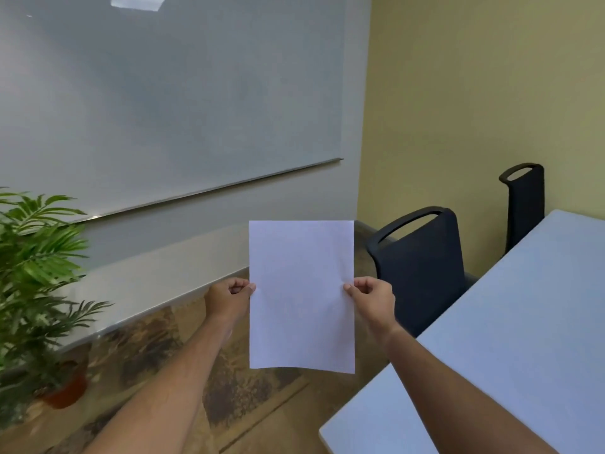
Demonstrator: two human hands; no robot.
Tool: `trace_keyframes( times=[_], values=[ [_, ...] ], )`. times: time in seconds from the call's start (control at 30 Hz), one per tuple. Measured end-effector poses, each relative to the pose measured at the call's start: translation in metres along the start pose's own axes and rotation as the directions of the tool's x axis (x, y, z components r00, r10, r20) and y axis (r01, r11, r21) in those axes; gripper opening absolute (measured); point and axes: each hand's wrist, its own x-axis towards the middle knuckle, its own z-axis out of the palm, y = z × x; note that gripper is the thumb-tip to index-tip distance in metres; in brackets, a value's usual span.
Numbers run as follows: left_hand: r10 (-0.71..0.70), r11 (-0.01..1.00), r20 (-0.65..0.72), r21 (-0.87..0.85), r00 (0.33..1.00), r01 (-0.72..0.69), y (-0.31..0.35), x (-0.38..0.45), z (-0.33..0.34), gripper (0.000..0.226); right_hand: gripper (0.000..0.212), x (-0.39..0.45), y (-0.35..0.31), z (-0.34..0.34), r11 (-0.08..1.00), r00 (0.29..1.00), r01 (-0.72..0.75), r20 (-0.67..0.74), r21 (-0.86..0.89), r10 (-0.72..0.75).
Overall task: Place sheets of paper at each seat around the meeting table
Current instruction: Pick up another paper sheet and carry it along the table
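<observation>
I hold white paper (301, 296) upright in front of me, above the floor and left of the meeting table (510, 339). Whether it is one sheet or more, I cannot tell. My left hand (229, 298) pinches its left edge and my right hand (371, 298) pinches its right edge, both at mid-height. The pale table fills the lower right, with its corner near my right forearm. A dark chair (422, 267) stands at the table's far side, and a second dark chair (523, 204) stands farther back by the yellow wall.
A large whiteboard (163, 103) covers the wall ahead. A potted green plant (39, 290) in a reddish pot stands on the floor at the left. Patterned carpet (229, 388) lies between the plant and the table.
</observation>
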Motion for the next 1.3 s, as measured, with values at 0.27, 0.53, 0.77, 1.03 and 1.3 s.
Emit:
trace_keyframes(
  times=[0.27, 0.53, 0.77, 1.03, 1.3],
  values=[
    [0.031, 0.999, 0.163, -0.026, 0.986, -0.027, 0.006, 0.134, 0.062, 0.018, 0.009, 0.093, -0.001, 0.042, 0.999, 0.979, -0.034, -0.200, -0.037, 0.026],
    [0.092, 0.994, 0.333, 0.022, 0.938, -0.105, 0.016, 0.277, 0.114, 0.014, 0.009, 0.181, 0.002, 0.111, 0.994, 0.897, -0.102, -0.435, -0.032, 0.078],
    [0.104, 0.994, 0.424, -0.005, 0.900, -0.113, 0.028, 0.355, 0.168, 0.004, 0.014, 0.244, -0.012, 0.133, 0.991, 0.818, -0.131, -0.567, -0.027, 0.092],
    [0.154, 0.986, 0.522, -0.032, 0.839, -0.161, 0.051, 0.441, 0.287, 0.005, 0.023, 0.363, 0.000, 0.124, 0.991, 0.696, -0.131, -0.711, 0.018, 0.105],
    [0.165, 0.984, 0.542, -0.038, 0.824, -0.172, 0.092, 0.512, 0.419, 0.007, 0.019, 0.493, 0.001, 0.089, 0.987, 0.625, -0.101, -0.764, 0.125, 0.161]
  ],
)
